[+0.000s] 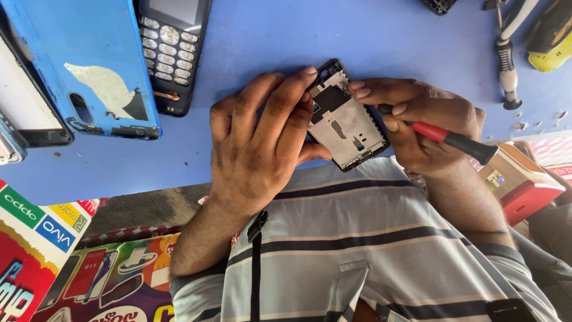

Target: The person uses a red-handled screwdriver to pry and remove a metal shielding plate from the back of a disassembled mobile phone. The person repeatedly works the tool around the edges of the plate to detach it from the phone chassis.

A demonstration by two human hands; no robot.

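1. over the blue table [369, 36], the left hand [262, 137] grips an opened phone frame [345, 122] at its left edge.
2. right hand [423, 122] clasps a red-and-black screwdriver [444, 137], fingertips touching the frame's right side.
3. a keypad phone [173, 48] and a blue back cover [89, 59] lie well apart at upper left.

Keypad phone screen [173, 11], grey, unlit, top edge. Colourful printed poster [42, 238] lower left, below blue surface [286, 36]. Red box [527, 191] at right.
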